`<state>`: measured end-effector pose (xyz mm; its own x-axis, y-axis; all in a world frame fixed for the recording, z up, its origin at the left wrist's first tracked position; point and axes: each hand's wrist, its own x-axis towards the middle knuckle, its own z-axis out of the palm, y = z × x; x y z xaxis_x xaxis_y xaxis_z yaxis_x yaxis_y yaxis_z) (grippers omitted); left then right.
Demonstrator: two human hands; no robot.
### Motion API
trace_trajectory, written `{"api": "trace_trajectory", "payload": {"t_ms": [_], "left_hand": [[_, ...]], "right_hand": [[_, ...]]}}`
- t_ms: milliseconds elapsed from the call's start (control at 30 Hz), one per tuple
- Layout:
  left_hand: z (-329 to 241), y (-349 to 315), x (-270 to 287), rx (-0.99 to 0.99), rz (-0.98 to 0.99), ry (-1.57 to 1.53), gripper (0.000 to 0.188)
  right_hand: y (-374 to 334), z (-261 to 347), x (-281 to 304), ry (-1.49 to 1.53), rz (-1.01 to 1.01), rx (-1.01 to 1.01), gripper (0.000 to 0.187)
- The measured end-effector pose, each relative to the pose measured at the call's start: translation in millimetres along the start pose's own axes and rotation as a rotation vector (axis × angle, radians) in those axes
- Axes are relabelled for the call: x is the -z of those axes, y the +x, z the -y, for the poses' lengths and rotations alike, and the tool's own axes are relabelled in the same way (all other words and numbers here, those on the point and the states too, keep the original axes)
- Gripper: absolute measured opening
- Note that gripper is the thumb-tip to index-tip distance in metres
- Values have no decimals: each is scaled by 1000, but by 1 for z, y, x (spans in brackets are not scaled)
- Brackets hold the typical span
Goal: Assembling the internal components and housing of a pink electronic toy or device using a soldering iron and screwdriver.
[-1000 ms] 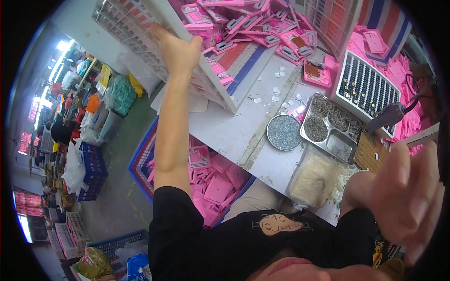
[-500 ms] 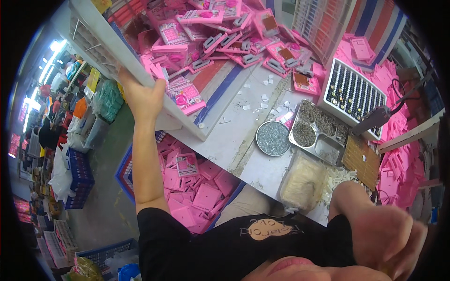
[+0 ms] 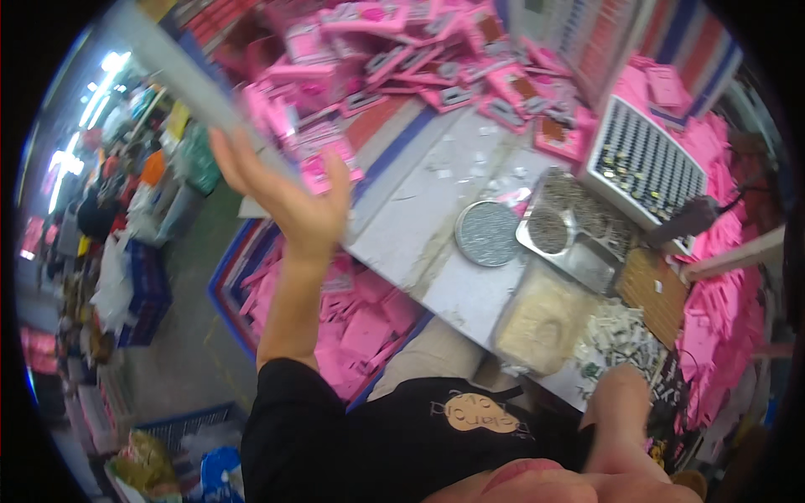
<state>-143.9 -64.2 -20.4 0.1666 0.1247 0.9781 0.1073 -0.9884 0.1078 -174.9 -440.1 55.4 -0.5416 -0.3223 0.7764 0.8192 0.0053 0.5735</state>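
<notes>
- Setting: crowded workshop; a pale grey desk (image 3: 436, 243) littered with small white scraps, a market aisle with bags and crates off to the left.
- Nearest: right hand (image 3: 625, 419) low at the desk's near edge, seen from the back and blurred; cannot tell whether it grips anything.
- Just beyond it: a heap of small white paper bits (image 3: 620, 339), beside a clear plastic tub of pale beige pieces (image 3: 541, 318).
- Mid desk: round metal dish of grey glitter (image 3: 488, 233), touching a steel compartment tray (image 3: 570, 235).
- Left hand (image 3: 289, 197) raised, palm up, fingers spread under the edge of a long grey flat board (image 3: 189, 80), tilted and blurred.
- Far: a pile of pink flat cards (image 3: 402, 59) spilling across the desk; a white grid rack (image 3: 650, 163) at right.
- Below the desk: more pink cards in a blue-rimmed crate (image 3: 243, 277).
</notes>
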Motion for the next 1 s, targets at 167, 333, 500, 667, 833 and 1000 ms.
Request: {"api": "trace_trajectory", "payload": {"t_ms": [167,333,500,667,833,1000], "left_hand": [[-106,-85,-149,42,728,-832,41],[-80,-119,-393,64,878,-188,44],[-111,-112,-489,4,1097,129,51],[-95,-64,-505,362,1148,-66,46],[-74,13,-414,748,837,-856,39],[-137,30,-228,945,1101,-1370,21]], "right_hand": [[-107,24,60,227,156,-715,42],[-141,53,154,106,533,-1361,47],[-124,87,211,-289,733,-1653,46],[-121,106,223,-393,525,-1815,29],[-156,61,199,-309,815,-1691,18],[-216,-33,117,-271,871,-1357,70]]}}
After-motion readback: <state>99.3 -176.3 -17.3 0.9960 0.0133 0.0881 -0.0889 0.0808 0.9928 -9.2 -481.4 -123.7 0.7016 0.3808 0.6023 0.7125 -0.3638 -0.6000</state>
